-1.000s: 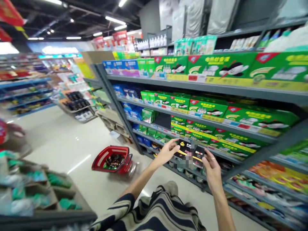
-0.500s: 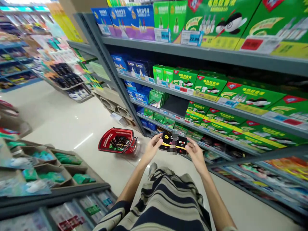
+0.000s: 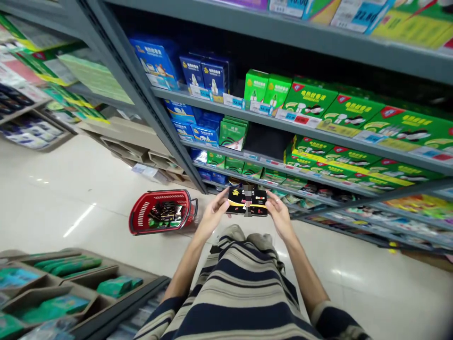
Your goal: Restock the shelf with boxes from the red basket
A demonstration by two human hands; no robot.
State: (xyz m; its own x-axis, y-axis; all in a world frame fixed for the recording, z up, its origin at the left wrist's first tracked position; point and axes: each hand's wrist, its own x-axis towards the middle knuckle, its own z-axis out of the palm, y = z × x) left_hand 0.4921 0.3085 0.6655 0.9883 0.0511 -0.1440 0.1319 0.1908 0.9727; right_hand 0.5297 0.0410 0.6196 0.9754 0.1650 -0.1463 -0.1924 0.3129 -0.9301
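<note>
Both my hands hold a flat black package [image 3: 247, 201] with yellow and gold print, gripping it by its short ends. Its middle is pixelated, so the print there cannot be read. My left hand [image 3: 214, 211] pinches the left end, and my right hand [image 3: 279, 217] holds the right end. Beyond the package, a low grey metal shelf runs behind my hands, apart from them. A red plastic basket [image 3: 161, 212] stands on the floor to the left of my left hand, with dark packets and some green items inside.
A grey metal shelf upright [image 3: 141, 94] carries rows of green boxes [image 3: 339, 111] and blue boxes [image 3: 198, 75] to the right. A display tray [image 3: 123, 307] with green packets sits at lower left. Cardboard trays stand at the aisle's far end on a glossy floor [image 3: 71, 184].
My view has tilted down, so the shelves sit higher in the picture. The package has swung from slanted to level and has come closer to my body. Both hands still hold it.
</note>
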